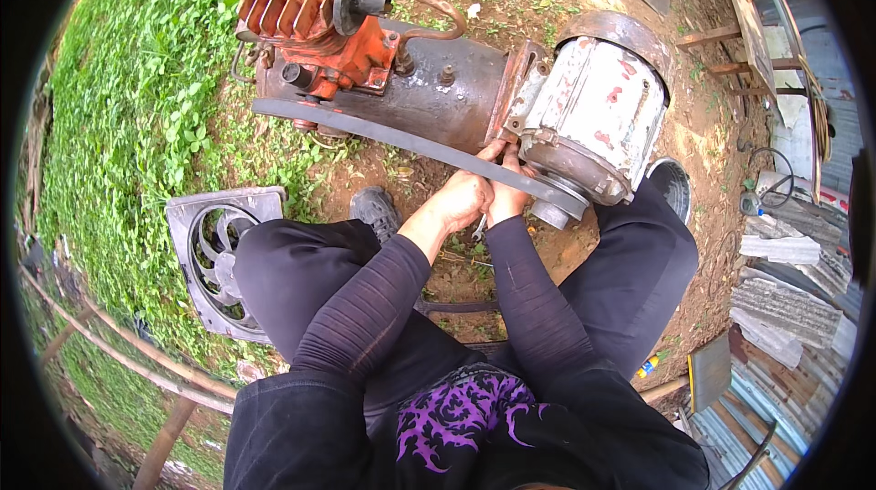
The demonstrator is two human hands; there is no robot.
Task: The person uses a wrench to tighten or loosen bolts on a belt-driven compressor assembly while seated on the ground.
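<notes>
An air compressor stands before me: a finned orange pump and a worn white electric motor on a rusty dark tank. A black drive belt slants from the pump side to the motor pulley. My left hand is closed, one finger reaching up past the belt to the motor's mounting bracket. From beneath it pokes the metal end of what looks like a wrench. Pressed beside it, my right hand has fingers bent up under the bracket, their tips partly hidden.
A black radiator fan in a square shroud lies on the grass by my left knee. Corrugated sheets and boards are piled at the right. A bamboo rail runs along the lower left. A copper-coloured pipe curves off the pump.
</notes>
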